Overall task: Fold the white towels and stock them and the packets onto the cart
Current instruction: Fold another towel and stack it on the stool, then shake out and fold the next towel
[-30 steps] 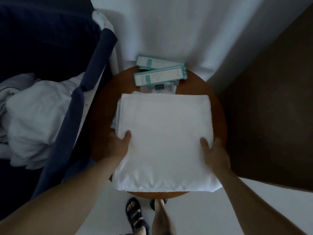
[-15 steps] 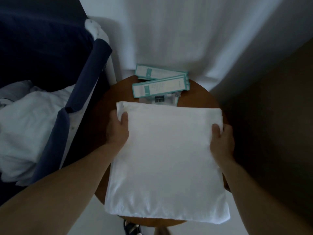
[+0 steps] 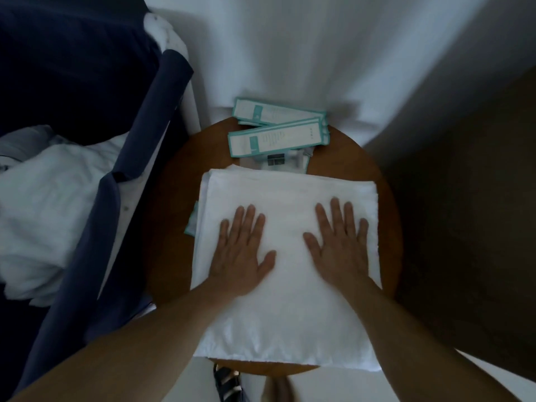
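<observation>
White towel (image 3: 290, 320) dead centre, folded into a thick rectangle on the round wooden table (image 3: 171, 233), and both palms are down on it. Left hand (image 3: 242, 250) lies flat on the left half and right hand (image 3: 339, 245) flat on the right half. Fingers are straight and spread, thumbs pointing in toward each other: nothing gripped, nothing pinched, just pressing.

This reads as the smoothing stroke that sets the fold. To do it well, I'd push from the middle out to the side edges with even weight on both sides, so creases run out. No dragging toward the body, because the near end hangs past the table rim and could slide off. The layers at the far left corner look slightly stepped, so squaring them is worth a moment.

Mind the teal-edged corner (image 3: 192, 223) peeking out from under the towel's left side. It looks like a packet, and a sideways shove could carry it along.

Orientation now: the long axis runs away from the person. The near end is over the rim, and the far end points at the packets (image 3: 275, 137) stacked by the white curtain (image 3: 290, 53). The far edge touches or just overlaps a clear wrapper (image 3: 275, 162) below those packets, hard to call which. Off to the left, navy fabric (image 3: 136, 169) with white linen (image 3: 49, 210) beside it.
</observation>
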